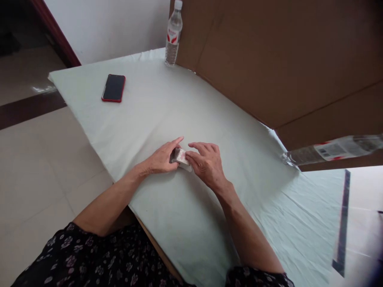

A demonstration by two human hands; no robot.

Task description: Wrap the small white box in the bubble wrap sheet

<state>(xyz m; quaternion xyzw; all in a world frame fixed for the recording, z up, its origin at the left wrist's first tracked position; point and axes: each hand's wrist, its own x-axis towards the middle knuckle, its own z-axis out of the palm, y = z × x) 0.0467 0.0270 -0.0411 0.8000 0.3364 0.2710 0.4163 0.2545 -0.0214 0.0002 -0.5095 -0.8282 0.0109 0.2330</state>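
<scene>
Near the middle of the table, both hands meet at a small white box (pixel 182 156) with reddish print on it. My left hand (pixel 161 158) curls round the box's left end, one finger raised and pointing away from me. On the right end, the fingers of my right hand (pixel 207 161) pinch the box, with the forefinger lifted above it. A white flap or edge shows at the box's lower side, close to the cloth. Something dark grey is partly visible between the left fingers and the box; I cannot make out what it is.
A pale green cloth (pixel 143 99) covers the table. A phone in a red case (pixel 113 88) lies at the back left. One water bottle (pixel 173 36) stands at the far edge, another bottle (pixel 332 150) at the right. Brown cardboard (pixel 269 56) rises along the right side.
</scene>
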